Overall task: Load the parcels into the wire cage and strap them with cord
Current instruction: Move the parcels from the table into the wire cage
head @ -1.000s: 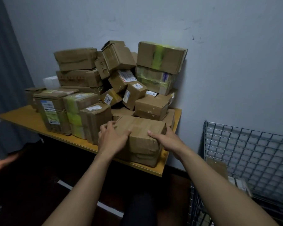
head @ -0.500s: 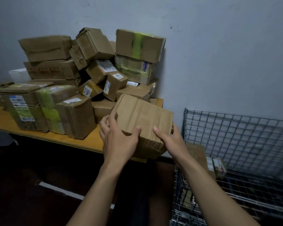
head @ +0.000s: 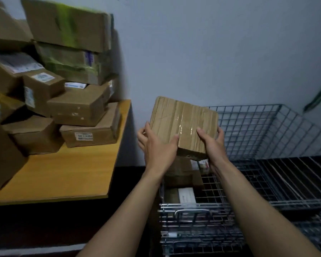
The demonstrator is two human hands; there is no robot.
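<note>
Parcel [head: 183,125] in glossy brown tape hangs tilted above the near left corner of the wire cage [head: 248,127], well clear of the table [head: 72,169]. The left hand [head: 158,147] grips its near left corner with the thumb on top, and the right hand [head: 213,145] clasps its right edge, fingers curled round the side. Loaded parcels [head: 182,171] lie in the cage just below. To place it well, I judge it should be levelled, lowered flat onto or beside those, pressed snug into the corner, and let go only once it rests, since the tape looks slippery
</note>
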